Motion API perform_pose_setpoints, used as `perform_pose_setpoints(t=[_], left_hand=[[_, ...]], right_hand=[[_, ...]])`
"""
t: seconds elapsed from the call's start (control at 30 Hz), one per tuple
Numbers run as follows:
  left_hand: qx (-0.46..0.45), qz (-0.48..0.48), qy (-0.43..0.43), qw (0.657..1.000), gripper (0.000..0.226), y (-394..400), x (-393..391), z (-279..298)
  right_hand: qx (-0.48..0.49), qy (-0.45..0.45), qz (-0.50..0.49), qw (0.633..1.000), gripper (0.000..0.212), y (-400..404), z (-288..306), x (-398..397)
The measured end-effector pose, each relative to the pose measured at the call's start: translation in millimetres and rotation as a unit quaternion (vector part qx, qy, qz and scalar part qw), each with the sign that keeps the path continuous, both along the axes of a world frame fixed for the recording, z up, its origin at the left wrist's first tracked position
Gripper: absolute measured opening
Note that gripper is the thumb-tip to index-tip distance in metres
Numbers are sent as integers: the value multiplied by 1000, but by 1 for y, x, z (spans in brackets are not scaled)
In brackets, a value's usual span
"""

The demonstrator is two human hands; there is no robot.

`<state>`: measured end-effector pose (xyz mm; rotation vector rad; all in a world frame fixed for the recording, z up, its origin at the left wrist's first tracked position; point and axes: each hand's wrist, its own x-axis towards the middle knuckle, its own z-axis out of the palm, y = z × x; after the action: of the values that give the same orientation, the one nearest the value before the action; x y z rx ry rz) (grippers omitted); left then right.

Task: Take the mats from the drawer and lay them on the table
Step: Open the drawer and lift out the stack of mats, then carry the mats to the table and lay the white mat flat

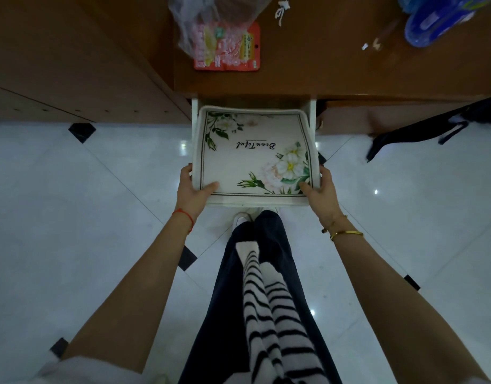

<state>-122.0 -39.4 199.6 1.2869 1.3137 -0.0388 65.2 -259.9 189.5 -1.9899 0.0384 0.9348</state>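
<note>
A white drawer (195, 112) stands pulled out from under the brown wooden table (321, 70). In it lies a cream mat (247, 164) printed with white flowers, green leaves and the word "Beautiful". The mat's edges curl up along the drawer's sides. My left hand (193, 189) grips the mat's near left corner, thumb on top. My right hand (320, 189) grips the near right corner the same way. Whether more mats lie under this one is hidden.
On the table lie a clear plastic bag (208, 20) over a red snack packet (238, 55), scraps of white paper (281, 11) and blue plastic items (438, 20) at the far right. A black bag strap (421, 131) hangs at the right. White tiled floor below.
</note>
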Motion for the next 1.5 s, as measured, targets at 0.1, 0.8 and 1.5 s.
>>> perform_pose_setpoints(t=[0.1,0.8,1.5], left_hand=[[18,11,-25,999,68,-4,-1,40],[77,3,-160,984,60,-34,-34,295],[193,184,-209,941,60,-201,-41,362]], right_hand=[[25,-33,3,999,47,-1,38,-1],[144,-193,26,970,50,-43,294,-33],[260,-212,230,913,53,-122,358,38]])
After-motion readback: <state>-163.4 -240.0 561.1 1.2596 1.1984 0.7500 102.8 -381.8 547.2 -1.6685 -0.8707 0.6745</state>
